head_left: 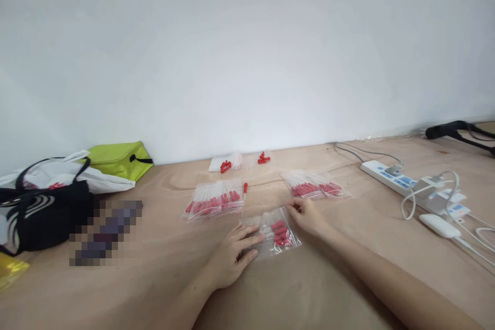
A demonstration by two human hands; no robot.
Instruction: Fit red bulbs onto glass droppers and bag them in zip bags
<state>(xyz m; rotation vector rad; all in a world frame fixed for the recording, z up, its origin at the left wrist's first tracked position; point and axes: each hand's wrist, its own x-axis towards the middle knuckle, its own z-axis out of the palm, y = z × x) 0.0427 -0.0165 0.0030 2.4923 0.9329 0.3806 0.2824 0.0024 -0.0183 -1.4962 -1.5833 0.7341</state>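
Observation:
A clear plastic zip bag (292, 240) lies on the tabletop in front of me, with several red-ended pieces showing inside its right part. My left hand (234, 252) rests on the bag's left side, fingers spread and flat on the plastic. At the bag's upper right corner, the fingers of my right hand (303, 214) are curled and pinched together at its edge. Beyond my left hand lies a group of filled clear bags (212, 201) with red-ended white sticks. Past my right hand sits another such group of bags (315, 185).
One loose red-ended stick (245, 188) lies between the bag groups. Small red pieces (225, 166) rest on bags near the wall. A power strip (390, 178) with cables and a white adapter (439, 225) occupies the right. Left stand a black bag (50, 216) and a lime-green bag (116, 162).

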